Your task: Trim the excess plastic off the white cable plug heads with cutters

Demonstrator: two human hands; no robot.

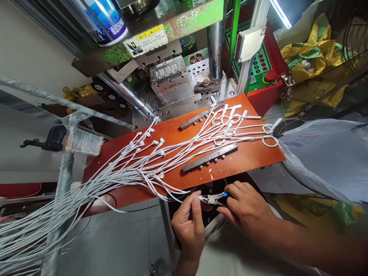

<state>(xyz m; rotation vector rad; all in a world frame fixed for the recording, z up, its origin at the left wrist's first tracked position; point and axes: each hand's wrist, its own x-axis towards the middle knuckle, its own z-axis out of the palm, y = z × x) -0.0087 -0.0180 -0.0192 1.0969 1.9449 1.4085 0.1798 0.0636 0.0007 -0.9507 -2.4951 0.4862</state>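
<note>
My left hand (189, 224) pinches the end of a white cable (170, 197) just in front of the board's near edge. Fingers wrapped around the blue handle, my right hand (245, 202) holds small cutting pliers (213, 198). The pliers' jaws meet the cable end at my left fingertips; the exact contact is too small to make out. A thick bundle of white cables (110, 187) with moulded connectors runs from the lower left across the orange-brown board (249, 156). Two metal mould bars lie on it, a near bar (210, 157) and a far bar (196, 117).
Behind the board stands a press with a metal mould block (170, 81) and a green frame (194, 21). A spray can (106, 20) sits at its upper left. Right are a red control box (264, 80) and a white plastic bag (331, 159). A wrapped pole (64, 182) rises at left.
</note>
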